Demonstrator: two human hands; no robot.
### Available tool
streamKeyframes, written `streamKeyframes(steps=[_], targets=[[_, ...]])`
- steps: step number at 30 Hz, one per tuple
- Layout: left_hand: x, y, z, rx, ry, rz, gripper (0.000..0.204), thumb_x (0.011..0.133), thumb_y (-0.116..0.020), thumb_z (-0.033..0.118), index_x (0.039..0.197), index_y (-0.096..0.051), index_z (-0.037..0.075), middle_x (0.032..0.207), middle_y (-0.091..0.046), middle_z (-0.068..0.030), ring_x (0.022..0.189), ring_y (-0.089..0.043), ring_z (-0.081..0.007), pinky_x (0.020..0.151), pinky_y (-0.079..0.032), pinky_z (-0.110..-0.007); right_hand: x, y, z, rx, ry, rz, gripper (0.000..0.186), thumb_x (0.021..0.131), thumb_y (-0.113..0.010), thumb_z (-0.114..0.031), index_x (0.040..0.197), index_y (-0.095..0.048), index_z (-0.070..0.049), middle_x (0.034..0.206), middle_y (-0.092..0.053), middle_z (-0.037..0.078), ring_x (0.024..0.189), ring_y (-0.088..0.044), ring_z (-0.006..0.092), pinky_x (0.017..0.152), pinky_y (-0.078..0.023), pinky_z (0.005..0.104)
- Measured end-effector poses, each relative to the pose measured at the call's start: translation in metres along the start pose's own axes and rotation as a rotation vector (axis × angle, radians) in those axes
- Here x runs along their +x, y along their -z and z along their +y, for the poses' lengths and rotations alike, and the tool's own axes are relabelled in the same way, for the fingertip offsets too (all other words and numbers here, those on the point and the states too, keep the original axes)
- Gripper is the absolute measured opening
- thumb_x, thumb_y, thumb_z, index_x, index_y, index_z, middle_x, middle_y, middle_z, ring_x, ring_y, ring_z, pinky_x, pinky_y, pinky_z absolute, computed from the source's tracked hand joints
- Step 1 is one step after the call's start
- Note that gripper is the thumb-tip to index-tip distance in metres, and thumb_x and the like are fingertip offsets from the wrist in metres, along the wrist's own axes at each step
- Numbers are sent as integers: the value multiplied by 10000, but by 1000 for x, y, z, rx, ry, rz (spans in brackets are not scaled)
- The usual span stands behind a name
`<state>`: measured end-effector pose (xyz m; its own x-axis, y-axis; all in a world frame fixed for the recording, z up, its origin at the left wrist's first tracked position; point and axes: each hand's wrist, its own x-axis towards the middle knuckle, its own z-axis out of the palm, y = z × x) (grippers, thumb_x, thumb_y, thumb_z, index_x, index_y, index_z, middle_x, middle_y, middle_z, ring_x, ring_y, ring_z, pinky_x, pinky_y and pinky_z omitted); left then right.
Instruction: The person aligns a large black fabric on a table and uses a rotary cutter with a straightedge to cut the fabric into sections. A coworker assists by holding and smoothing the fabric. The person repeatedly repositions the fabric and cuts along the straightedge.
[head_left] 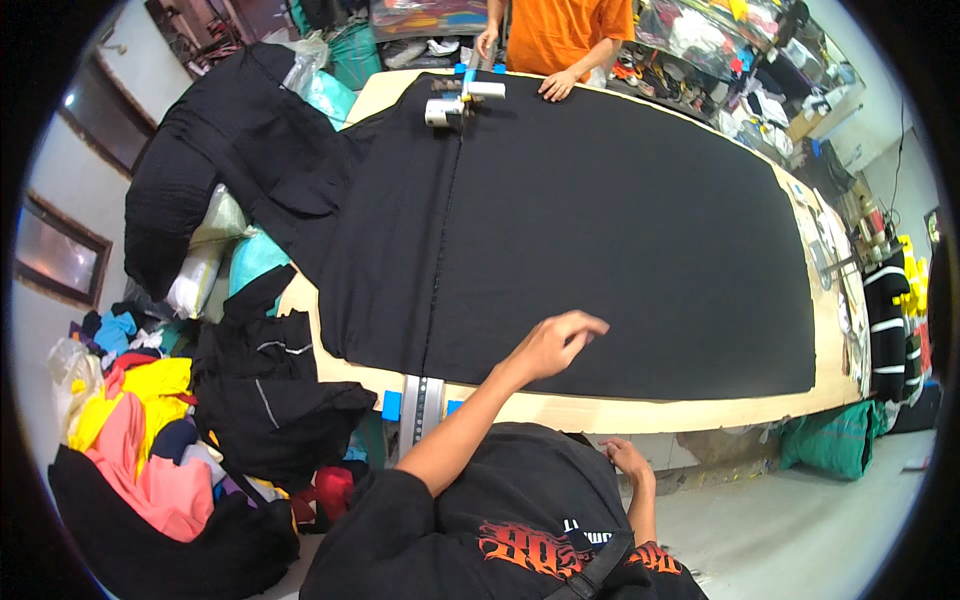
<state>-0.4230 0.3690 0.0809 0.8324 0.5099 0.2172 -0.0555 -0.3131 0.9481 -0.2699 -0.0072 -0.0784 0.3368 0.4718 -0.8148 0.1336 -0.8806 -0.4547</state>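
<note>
A wide sheet of black fabric [620, 240] covers most of the table. My left hand [552, 345] is over its near edge, fingers loosely bent and partly apart, with nothing seen in them. Beside my body, just off the table's near edge, my right hand [628, 458] is raised with loosely curled fingers and no visible object. A metal rail [422, 402] with blue end blocks shows at the near edge, left of my left hand. Toward the far end, a white and blue cutter-like device [465, 100] sits over the fabric. From it a dark ragged line runs toward me.
Across the table stands a person in an orange shirt [565, 35], one hand on the fabric, the other near the device. More black fabric [240, 150] drapes over bags at left. Colourful clothes [150, 430] are piled below. A green sack [830, 440] lies right of the pale table [690, 412].
</note>
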Motion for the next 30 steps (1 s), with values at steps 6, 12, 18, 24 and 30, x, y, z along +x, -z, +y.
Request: streamKeyframes(steps=[6,12,18,24,30], targets=[[-181,40,-83,295,254,518,246,966,-677,-81,1097,-831,59,1131,-806,-120,1063,-786,-277,946,-627,-412,-20,28,-73,379,410,300,379,1190,-512,-184,1479,-689,-15,1381,-755,139,1278,-697,231,1119,-518,393],[-389,54,-91,422,872,1034,406,1159,-593,352,1256,-748,-11,1221,-779,-235,1162,-730,-437,1042,-548,-519,98,83,-136,151,479,1107,458,1186,-517,-245,1549,-600,21,1573,-617,258,1484,-564,403,1270,-398,497],[-487,11,-71,292,1465,671,820,1139,-424,685,1233,-807,-33,1235,-773,-340,1238,-706,-543,1069,-511,-583,175,-23,-258,-409,601,1033,558,1153,-540,-301,1630,-481,-18,1713,-411,316,1632,-333,496,1328,-267,664],[-480,1,-47,408,1356,831,816,1165,-429,627,967,-758,-94,968,-748,-354,947,-712,-538,890,-500,-598,117,-195,-308,-832,1059,551,656,1171,-485,-370,1713,-399,-11,1799,-329,271,1706,-223,455,1376,-166,658],[-468,7,-15,453,1126,981,623,1176,-538,480,935,-700,-72,794,-682,-231,714,-586,-339,762,-505,-491,95,-225,-288,-1003,1543,-83,555,1181,-475,-338,1610,-554,3,1752,-426,260,1689,-310,364,1404,-214,550]])
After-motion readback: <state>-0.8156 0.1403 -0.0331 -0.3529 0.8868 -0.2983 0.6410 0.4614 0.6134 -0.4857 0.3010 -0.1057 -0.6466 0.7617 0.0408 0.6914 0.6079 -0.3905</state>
